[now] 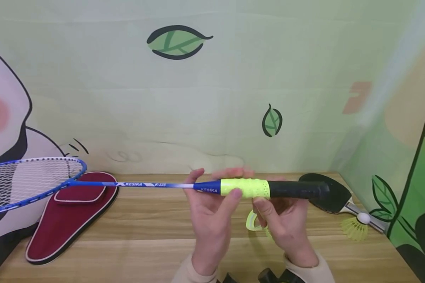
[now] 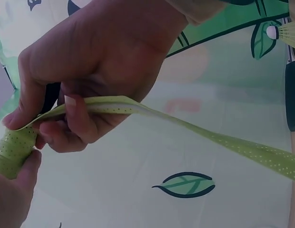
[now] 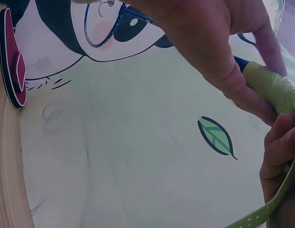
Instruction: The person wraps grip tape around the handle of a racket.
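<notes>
Left hand [image 1: 210, 224] and right hand [image 1: 288, 226] hold a badminton racket [image 1: 138, 184] level above the table [image 1: 134, 239]. Left fingers grip the wrapped part of the handle, thumb on the near side. Right thumb and fingers pinch the yellow tape [image 1: 246, 188] at the edge of the wrap; its loose length hangs below. Black handle shows beyond the wrap. Outward: a red case [image 1: 78, 220] rests on the table at left; at right, a shuttlecock [image 1: 355, 228] lies against the handle of a black paddle [image 1: 326, 192].
</notes>
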Demonstrator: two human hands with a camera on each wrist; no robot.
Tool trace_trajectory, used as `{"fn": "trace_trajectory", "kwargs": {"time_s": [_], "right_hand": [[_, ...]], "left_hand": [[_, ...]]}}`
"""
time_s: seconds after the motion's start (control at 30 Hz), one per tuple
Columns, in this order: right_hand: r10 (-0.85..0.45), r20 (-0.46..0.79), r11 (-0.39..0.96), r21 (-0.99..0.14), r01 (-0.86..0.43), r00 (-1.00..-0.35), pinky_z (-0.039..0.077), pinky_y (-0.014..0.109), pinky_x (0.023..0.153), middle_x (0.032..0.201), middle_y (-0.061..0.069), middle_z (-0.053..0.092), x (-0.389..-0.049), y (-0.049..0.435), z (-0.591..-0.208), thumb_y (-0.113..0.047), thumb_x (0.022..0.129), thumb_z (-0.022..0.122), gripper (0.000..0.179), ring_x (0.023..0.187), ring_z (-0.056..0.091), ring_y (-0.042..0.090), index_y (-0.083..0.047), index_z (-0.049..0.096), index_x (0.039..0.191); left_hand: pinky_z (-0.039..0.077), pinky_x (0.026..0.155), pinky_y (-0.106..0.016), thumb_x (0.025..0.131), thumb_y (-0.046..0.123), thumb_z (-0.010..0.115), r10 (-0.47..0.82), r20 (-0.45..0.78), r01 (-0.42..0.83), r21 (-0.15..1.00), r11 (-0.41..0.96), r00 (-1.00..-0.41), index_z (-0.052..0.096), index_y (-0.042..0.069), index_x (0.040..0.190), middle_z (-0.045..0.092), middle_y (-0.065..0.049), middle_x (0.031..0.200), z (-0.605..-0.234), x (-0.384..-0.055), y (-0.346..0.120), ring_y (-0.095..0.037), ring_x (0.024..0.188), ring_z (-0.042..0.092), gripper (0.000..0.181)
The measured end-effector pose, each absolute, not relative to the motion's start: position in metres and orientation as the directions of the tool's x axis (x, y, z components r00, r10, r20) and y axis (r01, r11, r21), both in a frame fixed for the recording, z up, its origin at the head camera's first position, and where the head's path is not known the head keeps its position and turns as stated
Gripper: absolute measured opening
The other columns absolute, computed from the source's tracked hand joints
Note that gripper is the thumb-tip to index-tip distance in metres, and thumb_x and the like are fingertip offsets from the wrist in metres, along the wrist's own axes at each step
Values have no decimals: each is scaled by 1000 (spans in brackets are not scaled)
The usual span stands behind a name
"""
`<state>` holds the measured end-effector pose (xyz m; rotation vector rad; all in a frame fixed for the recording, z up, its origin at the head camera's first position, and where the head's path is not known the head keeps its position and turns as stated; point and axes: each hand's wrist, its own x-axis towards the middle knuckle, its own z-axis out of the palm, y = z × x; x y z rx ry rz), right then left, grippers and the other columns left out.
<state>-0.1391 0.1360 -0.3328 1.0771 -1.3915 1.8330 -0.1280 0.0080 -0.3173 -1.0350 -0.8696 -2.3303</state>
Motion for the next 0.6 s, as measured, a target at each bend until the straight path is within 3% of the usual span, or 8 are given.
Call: {"fn": "trace_trajectory", "kwargs": {"time_s": [0.13,0.6], "right_hand": [[-36,858,-263,-504,-823,-513,37,22,29,59,8,52,-138,136,-331,10,88,63,18,36,43,12,15,53,103],[-23,854,-234,-510,-828,-520,36,20,29,62,7,54,-139,137,-331,-1,89,68,24,37,43,11,12,52,101]], "left_hand": [[54,92,-41,93,-12,54,-136,789,649,378,-660,-599,19,10,133,63,-16,112,-319,-129,7,-37,103,66,57],[57,85,-46,91,-2,61,-179,782,692,389,-608,-597,26,7,128,65,-16,108,-318,-130,7,-35,97,68,52]]}}
